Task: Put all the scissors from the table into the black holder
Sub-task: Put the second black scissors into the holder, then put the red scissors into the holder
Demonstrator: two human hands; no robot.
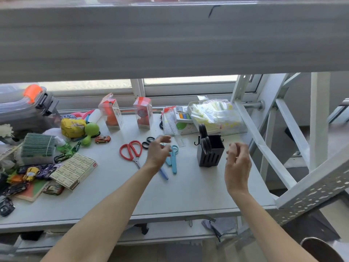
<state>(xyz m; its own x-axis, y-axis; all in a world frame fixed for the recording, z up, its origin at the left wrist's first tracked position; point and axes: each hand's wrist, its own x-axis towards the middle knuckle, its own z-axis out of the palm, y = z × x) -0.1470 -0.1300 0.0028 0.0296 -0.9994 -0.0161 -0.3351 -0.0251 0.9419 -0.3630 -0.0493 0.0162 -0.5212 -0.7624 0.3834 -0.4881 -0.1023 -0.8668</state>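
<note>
While one black-handled pair [204, 140] already stands handles-up in the black holder [210, 155], I count at least three more pairs lying flat on the worktop [188, 190], so I judge the job to be in its early part, between one drop and the next pick. My left hand [157, 153] hovers with its fingers [164, 138] loosely curled and empty, spread fairly wide. Just under and beyond those fingers lies the light blue pair [173, 161], blades towards me; the hand covers part of it, and I cannot say for sure whether the darker blue stick [164, 173] below the wrist is a second blue pair or a pen. To the left of the fingers sits the small black pair [148, 142], and further left the red-handled pair [130, 151]. My right hand [237, 163] hangs just to the right of the holder, its fingers [233, 150] half open and holding nothing.

Next, I would lower the left fingers onto the blue handles, pinch across both loops so the blades stay shut, lift clear, and carry it right to the holder, tips down, beside the pair already there.
</note>
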